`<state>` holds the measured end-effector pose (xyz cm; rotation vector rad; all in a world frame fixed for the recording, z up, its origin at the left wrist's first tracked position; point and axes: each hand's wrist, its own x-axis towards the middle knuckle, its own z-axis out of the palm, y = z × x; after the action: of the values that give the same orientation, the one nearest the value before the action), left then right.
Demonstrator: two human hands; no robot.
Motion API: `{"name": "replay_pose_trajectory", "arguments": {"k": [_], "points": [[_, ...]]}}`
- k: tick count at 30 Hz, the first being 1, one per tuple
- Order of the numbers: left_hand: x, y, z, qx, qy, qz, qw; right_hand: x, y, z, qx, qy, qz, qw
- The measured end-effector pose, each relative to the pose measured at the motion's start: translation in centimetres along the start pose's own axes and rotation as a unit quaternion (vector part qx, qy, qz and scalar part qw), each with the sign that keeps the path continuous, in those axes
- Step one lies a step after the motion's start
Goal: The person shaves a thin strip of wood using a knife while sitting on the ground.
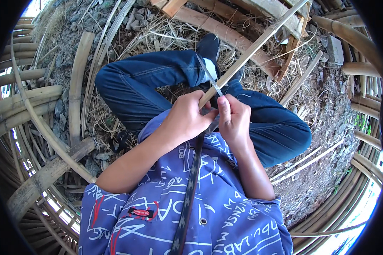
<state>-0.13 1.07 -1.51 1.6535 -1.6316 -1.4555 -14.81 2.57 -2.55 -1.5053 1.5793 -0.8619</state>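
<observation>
I sit cross-legged on the ground with both hands together over my lap. My left hand [190, 114] is closed around the lower end of a long, pale bamboo strip [253, 50], which slants away to the upper right. Beside it, my right hand [235, 115] grips a knife, thumb up; its handle is hidden in the fingers. The narrow, shiny knife blade [209, 76] points up and to the left, crossing the strip just above my left hand. A dark patterned strap [187, 199] runs down my shirt from below the hands.
Bamboo shavings [144, 44] litter the stony ground around my legs. Split bamboo pieces [79, 85] lie at the left, and a wooden plank [230, 36] lies ahead. Bamboo poles [34, 100] curve around both sides. Thin strips [308, 161] rest on the soil at the right.
</observation>
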Motion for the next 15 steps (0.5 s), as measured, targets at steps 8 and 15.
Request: {"name": "replay_pose_trajectory", "arguments": {"k": [8,15], "points": [[-0.2,-0.3,0.2,0.046,-0.021,0.012,0.999,0.2,0.2,0.0,-0.142,0.025,-0.076,0.987],[-0.9,0.1,0.3,0.045,0.005,0.025,0.999,1.4,-0.2,-1.4,-0.219,0.045,-0.1,0.969]]}}
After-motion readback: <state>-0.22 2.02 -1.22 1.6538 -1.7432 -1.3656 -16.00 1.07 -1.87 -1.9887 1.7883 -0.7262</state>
